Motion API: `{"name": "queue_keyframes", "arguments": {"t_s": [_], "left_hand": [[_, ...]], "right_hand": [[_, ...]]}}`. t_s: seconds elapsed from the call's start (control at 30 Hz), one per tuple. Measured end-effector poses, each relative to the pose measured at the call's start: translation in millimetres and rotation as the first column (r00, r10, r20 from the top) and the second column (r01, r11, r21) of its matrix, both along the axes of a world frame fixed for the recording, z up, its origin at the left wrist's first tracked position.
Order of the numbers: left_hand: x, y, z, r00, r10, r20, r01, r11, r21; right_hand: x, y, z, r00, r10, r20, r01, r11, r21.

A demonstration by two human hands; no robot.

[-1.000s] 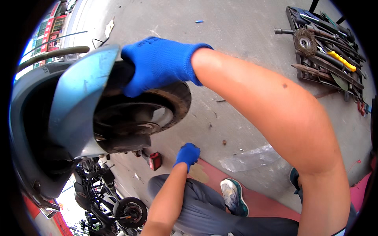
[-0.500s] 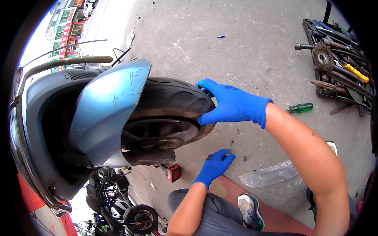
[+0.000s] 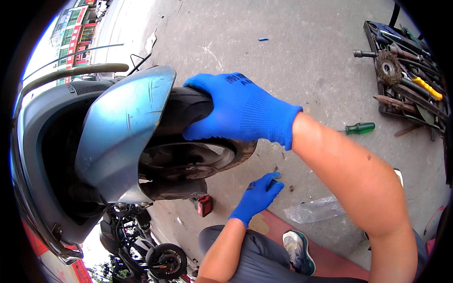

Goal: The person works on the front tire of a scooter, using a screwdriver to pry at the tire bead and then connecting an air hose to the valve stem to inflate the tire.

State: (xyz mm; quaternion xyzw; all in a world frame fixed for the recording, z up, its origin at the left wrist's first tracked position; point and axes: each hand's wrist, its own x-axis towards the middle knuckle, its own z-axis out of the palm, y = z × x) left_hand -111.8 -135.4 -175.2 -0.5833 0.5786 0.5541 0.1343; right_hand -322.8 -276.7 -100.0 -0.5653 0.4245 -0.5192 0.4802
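The blue-silver front fender (image 3: 118, 137) of a scooter (image 3: 33, 155) covers part of a black tyre (image 3: 179, 99), whose rim (image 3: 212, 153) shows below. My right hand (image 3: 222, 106), in a blue glove, grips the tyre just right of the fender, thumb and fingers spread round its tread. My left hand (image 3: 259, 193), also gloved, hangs above my knee, below and right of the wheel; its fingers are partly curled, and whatever they may hold is too small to make out. A green-handled screwdriver (image 3: 359, 128) lies on the concrete beyond the wheel.
A tray of tools (image 3: 401, 89) with a wire wheel stands at the right. A red-and-black object (image 3: 204, 206) sits under the scooter. A plastic bag (image 3: 314, 210) lies near my shoe (image 3: 297, 252). A black motorcycle (image 3: 137, 240) stands lower left; a street (image 3: 113, 19) lies upper left.
My right hand went from beside the fender out to the tyre's right edge, then back left along the tread toward the fender. My left hand shifted rightward from the first frame, with its fingers loosening.
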Motion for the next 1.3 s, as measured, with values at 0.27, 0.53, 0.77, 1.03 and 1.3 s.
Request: {"name": "queue_keyframes", "arguments": {"t_s": [0.27,0.53,0.77,1.03,1.3], "left_hand": [[-3,2,3,1.000,-0.020,0.009,0.020,0.999,-0.042],[-4,-2,4,0.998,0.060,-0.023,-0.061,0.996,-0.065],[-7,-3,6,0.999,-0.036,-0.006,0.035,0.995,-0.089],[-11,1,8,1.000,-0.022,-0.020,0.021,0.998,-0.064],[-11,1,15,0.998,-0.069,-0.007,0.068,0.992,-0.108]], "right_hand": [[6,-19,9,0.997,0.015,-0.071,-0.021,0.997,-0.075],[1,-19,5,0.995,0.072,-0.063,-0.074,0.997,-0.027],[-8,-10,3,0.972,0.230,-0.050,-0.226,0.971,0.080],[18,-15,10,0.997,0.071,0.029,-0.070,0.996,-0.054],[-10,25,-22,0.966,0.176,0.188,-0.213,0.957,0.197]]}}
